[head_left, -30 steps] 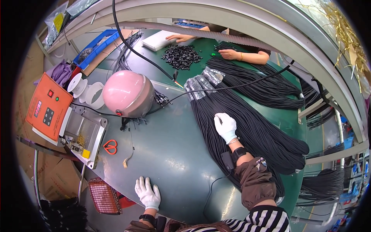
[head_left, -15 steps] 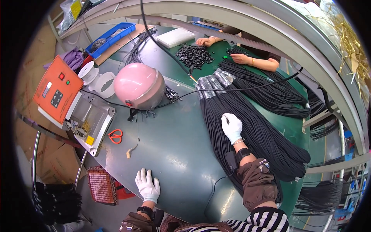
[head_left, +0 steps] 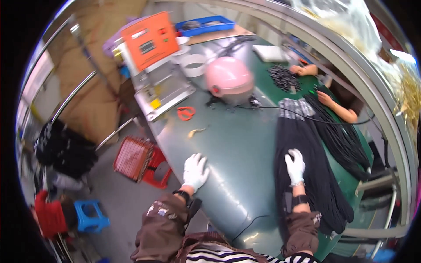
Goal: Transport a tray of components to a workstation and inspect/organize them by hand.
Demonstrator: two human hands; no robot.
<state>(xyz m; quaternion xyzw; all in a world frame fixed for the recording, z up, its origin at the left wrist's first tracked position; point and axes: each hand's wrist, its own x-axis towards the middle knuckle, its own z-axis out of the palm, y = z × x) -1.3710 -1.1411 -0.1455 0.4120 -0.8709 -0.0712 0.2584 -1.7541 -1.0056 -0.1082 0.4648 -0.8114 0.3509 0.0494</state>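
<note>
My left hand (head_left: 195,172), in a white glove, lies on the green table (head_left: 228,162) near its left edge. Its fingers are spread and it holds nothing. Another white glove covers my right hand (head_left: 295,166), resting on a thick bundle of long black cables (head_left: 300,140), fingers stretched out and not wrapped around them. Clear plastic wraps (head_left: 294,107) cover the bundle's far ends. Beyond my left hand lie a small tan scrap (head_left: 195,132) and orange-handled scissors (head_left: 186,113).
A pink domed device (head_left: 230,79) stands mid-table, beside a white spool (head_left: 193,65) and an orange-panelled machine (head_left: 151,41). At the far right, a co-worker's hands (head_left: 325,98) are by small black parts (head_left: 284,78) and more cables (head_left: 340,136). Red baskets (head_left: 136,158) sit left, below the table.
My view has swung left, bringing a blue stool and a person in red into sight. My left hand still lies on the table, and my right hand is still on the cables.
</note>
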